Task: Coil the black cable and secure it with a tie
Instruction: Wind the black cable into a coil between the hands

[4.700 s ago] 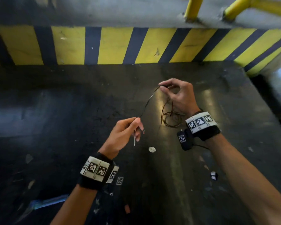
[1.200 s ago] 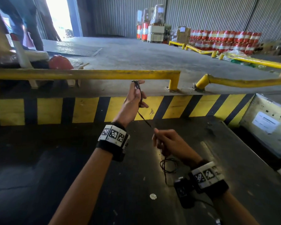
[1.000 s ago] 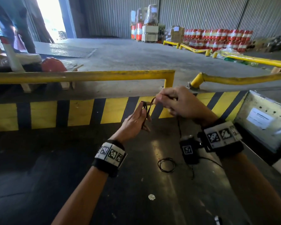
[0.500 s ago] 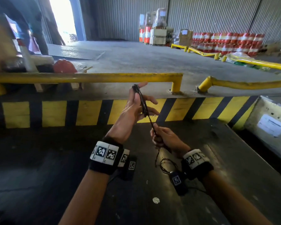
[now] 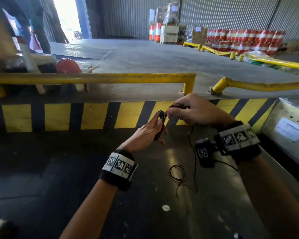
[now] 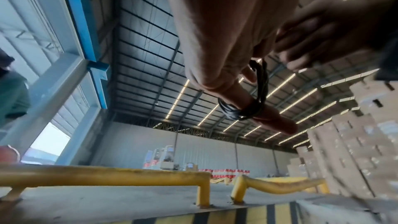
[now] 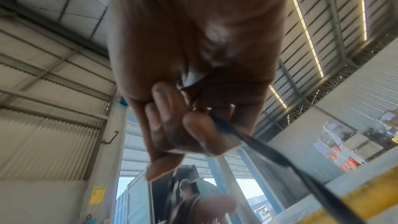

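Note:
My left hand (image 5: 154,130) is raised with straight fingers, and several turns of the thin black cable (image 5: 161,116) are wound round them. The left wrist view shows that coil (image 6: 239,111) looped round one outstretched finger (image 6: 273,120) and up to another. My right hand (image 5: 193,112) is just right of the left fingertips and pinches the cable between thumb and fingers. In the right wrist view the strand (image 7: 269,152) runs taut out of that pinch (image 7: 200,122). The rest of the cable hangs down to a small loose loop (image 5: 177,173) on the dark floor. No tie is visible.
A yellow-and-black striped kerb (image 5: 59,116) with a yellow rail (image 5: 93,80) stands just beyond my hands. A grey box (image 5: 290,131) sits at the right. A red helmet (image 5: 68,66) and a person (image 5: 36,23) are at the far left, stacked drums (image 5: 245,40) far back.
My right hand has come up from low near the floor to the left fingertips, bringing the cable with it. The left hand has dropped slightly and its fingers have closed together.

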